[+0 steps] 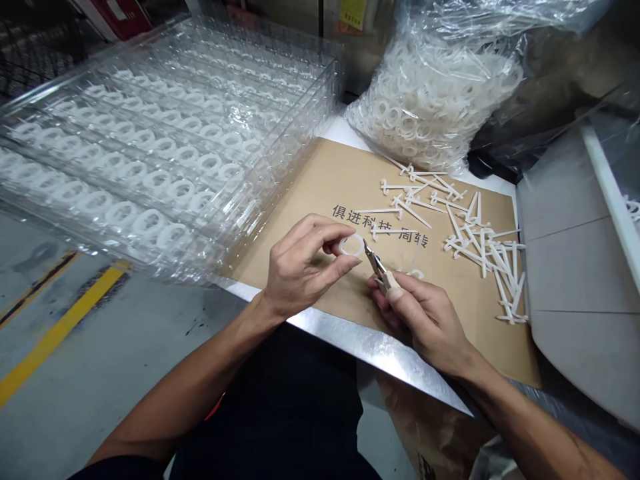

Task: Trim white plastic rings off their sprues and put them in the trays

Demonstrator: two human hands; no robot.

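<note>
My left hand (305, 267) pinches a small white plastic ring (351, 245) between thumb and fingers, above a brown cardboard sheet (320, 200) printed with dark Chinese characters. My right hand (425, 320) grips small side cutters (377, 270) with metal jaws, their tips right at the ring's edge. Whether they touch it is hard to tell. To the right of my hands, a loose heap of white plastic runners (480, 247) lies on the cardboard.
Stacked clear plastic trays (165, 147) hold rows of white rings at the left. A clear bag of white rings (430, 100) stands behind the cardboard. The steel table edge (360, 340) runs in front of me, above a grey floor with yellow stripes (60, 333). A grey sloped surface (575, 267) lies at the right.
</note>
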